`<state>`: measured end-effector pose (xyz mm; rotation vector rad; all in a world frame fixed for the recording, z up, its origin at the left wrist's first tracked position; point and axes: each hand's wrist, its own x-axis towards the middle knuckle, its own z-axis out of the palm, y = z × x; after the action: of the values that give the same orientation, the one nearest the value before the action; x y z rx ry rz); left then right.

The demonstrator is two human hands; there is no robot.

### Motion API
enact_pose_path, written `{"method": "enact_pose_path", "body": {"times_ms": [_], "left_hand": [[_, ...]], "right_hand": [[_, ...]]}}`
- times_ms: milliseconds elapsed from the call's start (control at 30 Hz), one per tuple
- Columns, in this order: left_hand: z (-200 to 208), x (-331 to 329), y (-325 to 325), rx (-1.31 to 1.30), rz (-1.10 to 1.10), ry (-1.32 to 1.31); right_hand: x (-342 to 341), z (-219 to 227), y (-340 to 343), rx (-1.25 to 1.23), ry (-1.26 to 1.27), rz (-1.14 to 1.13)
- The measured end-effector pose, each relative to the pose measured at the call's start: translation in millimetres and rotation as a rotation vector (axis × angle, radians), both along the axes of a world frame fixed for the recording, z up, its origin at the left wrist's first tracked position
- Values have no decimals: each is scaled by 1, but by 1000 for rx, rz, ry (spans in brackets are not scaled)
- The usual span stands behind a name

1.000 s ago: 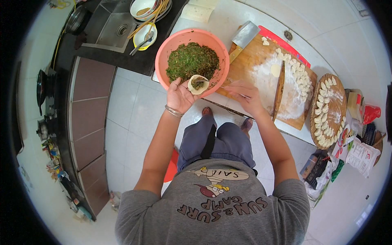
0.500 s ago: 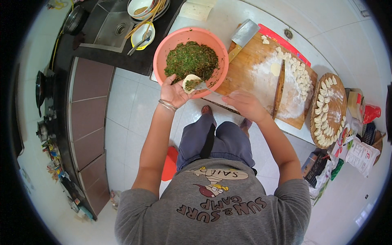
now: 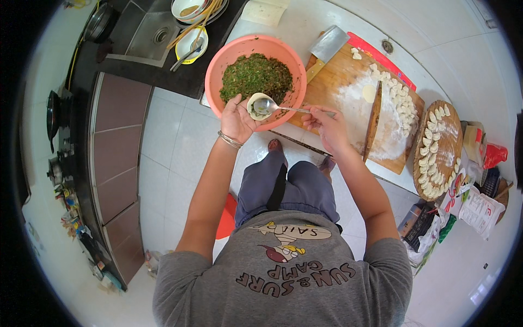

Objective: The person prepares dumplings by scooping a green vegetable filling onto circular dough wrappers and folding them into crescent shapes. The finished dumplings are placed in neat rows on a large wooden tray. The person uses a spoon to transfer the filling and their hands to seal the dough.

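Observation:
My left hand (image 3: 238, 122) cradles a round dumpling wrapper (image 3: 251, 101) with green filling in it, at the near rim of a pink basin (image 3: 211, 82). The basin holds a mound of chopped green filling (image 3: 255, 79). In my right hand (image 3: 326, 125) is the handle of a metal spoon (image 3: 265, 106), its bowl resting over the wrapper and covering part of the filling. To the right lies a floured wooden board (image 3: 332, 92) with a rolling pin (image 3: 373, 121), a flat wrapper (image 3: 369, 93) and several small dough pieces (image 3: 402, 102).
A cleaver (image 3: 329, 44) lies across the board's far left corner. Finished dumplings sit on a round woven tray (image 3: 448, 143) at the right. Left of the basin are a bowl with a spoon (image 3: 192, 46), chopsticks and a sink (image 3: 143, 38). Bags (image 3: 479, 211) crowd the far right.
The spoon has swung from blurred motion to a steady place over the wrapper, its bowl now facing up to view. My right hand has shifted slightly upward.

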<state>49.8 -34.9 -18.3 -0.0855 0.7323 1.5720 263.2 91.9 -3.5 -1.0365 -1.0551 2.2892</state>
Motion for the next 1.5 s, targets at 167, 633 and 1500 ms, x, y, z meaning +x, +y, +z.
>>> {"method": "enact_pose_path", "body": {"times_ms": [167, 633, 1500], "left_hand": [[-1, 1, -6, -109, 49, 130], [-14, -15, -22, -87, 64, 55], [-25, -32, -55, -195, 167, 102]], "right_hand": [[1, 1, 4, 162, -125, -34], [-5, -4, 14, 1182, -321, 269], [-28, -22, 28, 415, -277, 325]]}}
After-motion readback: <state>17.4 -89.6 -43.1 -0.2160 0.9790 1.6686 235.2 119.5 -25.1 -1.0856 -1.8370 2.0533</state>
